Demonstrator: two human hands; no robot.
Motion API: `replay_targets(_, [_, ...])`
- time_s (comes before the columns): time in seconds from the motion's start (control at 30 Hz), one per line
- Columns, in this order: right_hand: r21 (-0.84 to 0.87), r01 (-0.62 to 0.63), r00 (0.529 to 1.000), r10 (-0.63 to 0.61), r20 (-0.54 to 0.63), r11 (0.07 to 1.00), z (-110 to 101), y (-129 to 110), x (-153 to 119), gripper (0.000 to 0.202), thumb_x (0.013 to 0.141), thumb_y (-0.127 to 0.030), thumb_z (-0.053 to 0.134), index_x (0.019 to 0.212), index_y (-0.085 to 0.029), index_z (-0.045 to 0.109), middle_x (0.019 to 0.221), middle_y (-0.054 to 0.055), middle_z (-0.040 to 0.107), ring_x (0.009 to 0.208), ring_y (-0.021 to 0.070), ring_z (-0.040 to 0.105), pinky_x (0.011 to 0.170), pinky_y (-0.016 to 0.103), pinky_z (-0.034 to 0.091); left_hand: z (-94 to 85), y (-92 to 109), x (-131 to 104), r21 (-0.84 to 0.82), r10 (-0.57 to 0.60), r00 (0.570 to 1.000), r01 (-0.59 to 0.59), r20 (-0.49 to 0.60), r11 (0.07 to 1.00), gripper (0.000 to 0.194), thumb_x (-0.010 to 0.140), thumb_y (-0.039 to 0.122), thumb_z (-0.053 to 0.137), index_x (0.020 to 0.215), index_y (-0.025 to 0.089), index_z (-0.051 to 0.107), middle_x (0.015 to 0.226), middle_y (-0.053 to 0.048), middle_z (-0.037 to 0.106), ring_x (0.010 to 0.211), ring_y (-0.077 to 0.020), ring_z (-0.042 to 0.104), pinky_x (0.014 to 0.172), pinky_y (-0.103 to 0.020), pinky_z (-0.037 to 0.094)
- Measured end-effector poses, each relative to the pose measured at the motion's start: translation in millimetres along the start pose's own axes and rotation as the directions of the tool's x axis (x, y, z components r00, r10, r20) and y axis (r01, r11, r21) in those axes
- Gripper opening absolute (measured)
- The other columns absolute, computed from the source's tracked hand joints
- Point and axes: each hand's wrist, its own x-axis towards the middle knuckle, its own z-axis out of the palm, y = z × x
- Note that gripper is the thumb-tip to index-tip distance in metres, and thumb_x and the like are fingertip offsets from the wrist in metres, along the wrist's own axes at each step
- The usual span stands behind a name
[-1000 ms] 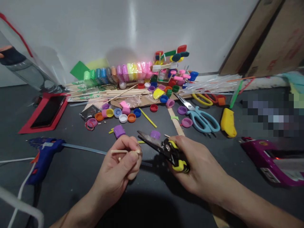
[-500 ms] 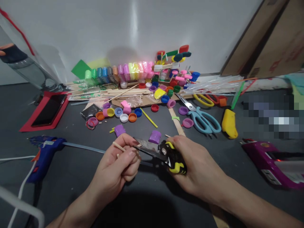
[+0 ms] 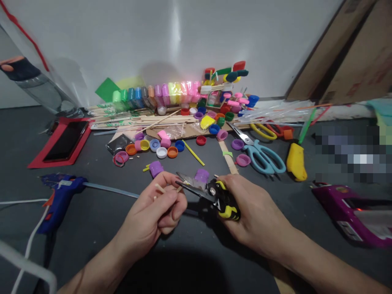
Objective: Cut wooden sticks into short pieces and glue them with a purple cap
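Note:
My left hand [image 3: 162, 206] is closed around thin wooden sticks [image 3: 160, 188], whose pale ends poke out between the thumb and fingers. Black-and-yellow cutters [image 3: 222, 200] are gripped in my right hand [image 3: 251, 204]. Their two blades are parted and point left, with the tips beside my left fingertips and a stick end. Behind the blades lies a purple piece [image 3: 202, 176]. Another purple piece [image 3: 156, 169] rests just beyond my left hand. My palms and part of the cutter handles are hidden.
A blue glue gun [image 3: 61, 192] with a white cord lies left, below a phone [image 3: 66, 141] on red sheet. Colourful caps [image 3: 172, 152], wooden sticks and clay packs [image 3: 157, 94] line the back. Blue-handled scissors [image 3: 265, 158], a yellow object [image 3: 296, 162] and a magenta device [image 3: 339, 200] are right.
My left hand and the stick ends have shifted slightly right, and the cutter blades now look a little shorter and higher beside the fingertips. The whole view has moved slightly.

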Motion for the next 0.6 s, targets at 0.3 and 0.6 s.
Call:
replay_targets(0.3, [0.038,-0.046,0.998,0.045,0.037,0.998,-1.7,-2.0,-0.8,0.020,0.073,-0.016,0.054,0.093,-0.018,0.053,0.080,0.007,0.062,0.069,0.0219,0.056,0.059,0.031,0.042,-4.6,-8.4,6.0,0.195,-0.005,0.999,-0.003,0.042,0.981,0.034,0.090,0.044,0.063,0.075,0.014,0.062,0.056,0.007,0.034,0.046,-0.0037,0.023,0.042,-0.018,0.016])
replay_targets(0.6, [0.124,-0.138,0.988,0.127,0.091,0.983,-5.4,-2.3,0.7,0.022,0.075,-0.018,0.054,0.097,-0.018,0.055,0.085,0.008,0.065,0.075,0.0239,0.060,0.064,0.034,0.046,-1.5,-6.7,5.3,0.073,0.024,0.999,-0.021,-0.044,0.997,0.026,0.083,0.039,0.072,0.079,0.016,0.059,0.054,0.009,0.036,0.043,-0.0024,0.021,0.039,-0.014,0.015])
